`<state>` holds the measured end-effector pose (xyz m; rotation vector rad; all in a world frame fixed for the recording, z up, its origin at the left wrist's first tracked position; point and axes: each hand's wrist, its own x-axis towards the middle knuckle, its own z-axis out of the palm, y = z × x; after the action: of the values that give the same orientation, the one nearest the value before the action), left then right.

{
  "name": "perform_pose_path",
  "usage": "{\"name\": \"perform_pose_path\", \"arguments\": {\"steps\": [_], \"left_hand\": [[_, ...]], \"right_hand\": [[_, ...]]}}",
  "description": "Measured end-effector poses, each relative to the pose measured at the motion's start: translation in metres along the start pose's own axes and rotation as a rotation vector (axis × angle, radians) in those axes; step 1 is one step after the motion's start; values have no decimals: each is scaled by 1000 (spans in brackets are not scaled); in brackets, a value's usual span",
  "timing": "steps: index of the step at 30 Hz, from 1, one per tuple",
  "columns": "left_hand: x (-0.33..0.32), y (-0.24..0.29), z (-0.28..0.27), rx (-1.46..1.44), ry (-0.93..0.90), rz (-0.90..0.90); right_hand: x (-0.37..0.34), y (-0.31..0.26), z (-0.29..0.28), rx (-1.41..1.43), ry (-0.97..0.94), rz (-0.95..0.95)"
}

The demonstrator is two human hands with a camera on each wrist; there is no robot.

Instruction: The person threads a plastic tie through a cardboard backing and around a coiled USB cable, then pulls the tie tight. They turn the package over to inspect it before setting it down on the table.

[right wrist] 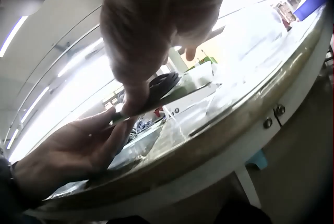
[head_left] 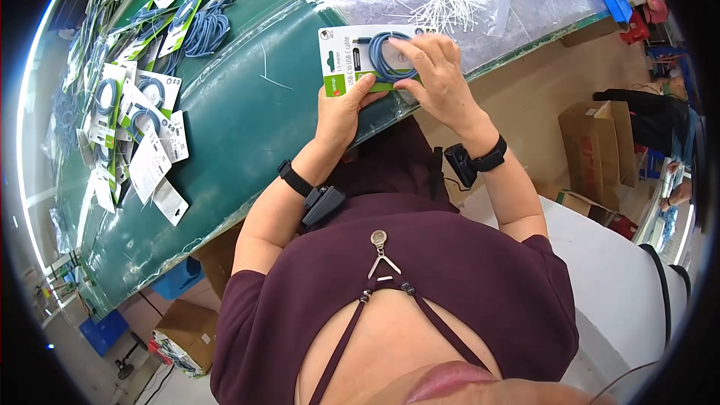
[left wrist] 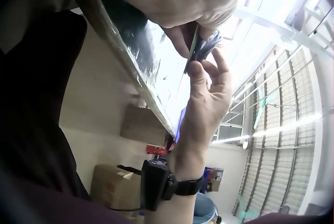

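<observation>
A white and green printed packaging card [head_left: 330,52], labelled as a USB-C to USB-C cable, lies face up over the table's near edge. On it sits a coiled blue cable [head_left: 377,60]. My left hand [head_left: 339,114] grips the card's lower edge, thumb on the front and fingers underneath. With curved index finger and thumb, my right hand [head_left: 448,82] holds the right side of the coil at the card. From the left wrist, the right hand [left wrist: 209,99] shows its thumb and fingers round the dark coil [left wrist: 206,49].
Carded cables [head_left: 146,116] lie piled at the left of the green table [head_left: 247,120], near loose blue cable bundles [head_left: 206,30]. White ties [head_left: 444,11] are spread on clear plastic beyond the card. A cardboard box [head_left: 596,146] stands on the floor at right.
</observation>
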<state>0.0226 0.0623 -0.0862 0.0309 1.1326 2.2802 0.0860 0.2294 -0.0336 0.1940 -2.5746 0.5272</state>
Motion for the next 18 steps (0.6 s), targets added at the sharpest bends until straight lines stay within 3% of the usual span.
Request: {"name": "perform_pose_path", "arguments": {"steps": [4,8,18], "left_hand": [[1,5,-4,33,-52,-74],[0,5,-6,29,-71,-97],[3,6,-4,-7,-8,-74]], "right_hand": [[11,17,-3,227,-174,-172],[9,24,-3,242,-212,-175],[1,30,-1,235,-88,-117]]}}
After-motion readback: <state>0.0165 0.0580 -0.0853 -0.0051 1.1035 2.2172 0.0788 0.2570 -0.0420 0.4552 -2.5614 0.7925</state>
